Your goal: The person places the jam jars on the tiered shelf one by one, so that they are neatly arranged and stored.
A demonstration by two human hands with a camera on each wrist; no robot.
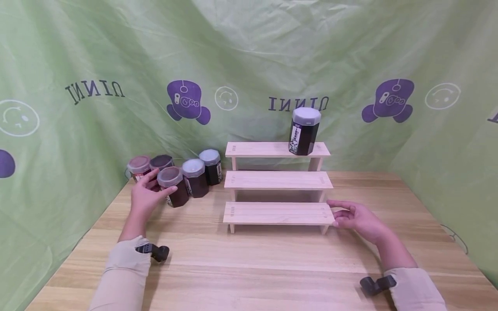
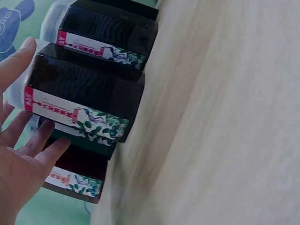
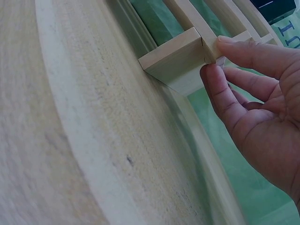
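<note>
Straddling front jar (image 1: 178, 197) at its lid (image 1: 170, 176), left of frame: left hand (image 1: 145, 196), thumb and fingers apart, firm hold not evident. Right hand (image 1: 361, 221), right of centre, pinches end of lowest tier (image 1: 278, 212) on wooden rack (image 1: 278, 180). Work looks early: one lidded jar (image 1: 305, 134) stands on top tier (image 1: 258, 148), upper right of centre; front jar and four neighbouring jars (image 1: 196, 183) remain on tabletop (image 1: 233, 268), not on rack.

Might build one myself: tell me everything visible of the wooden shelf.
The wooden shelf is pale and bare-looking: three flat planks on upright supports, rising like stairs toward the back. Small marks show near the plank ends. It stands upright on the table. A dark jar with a whitish lid stands toward the right of the top plank, and the right hand touches the lowest plank's right end.
</note>
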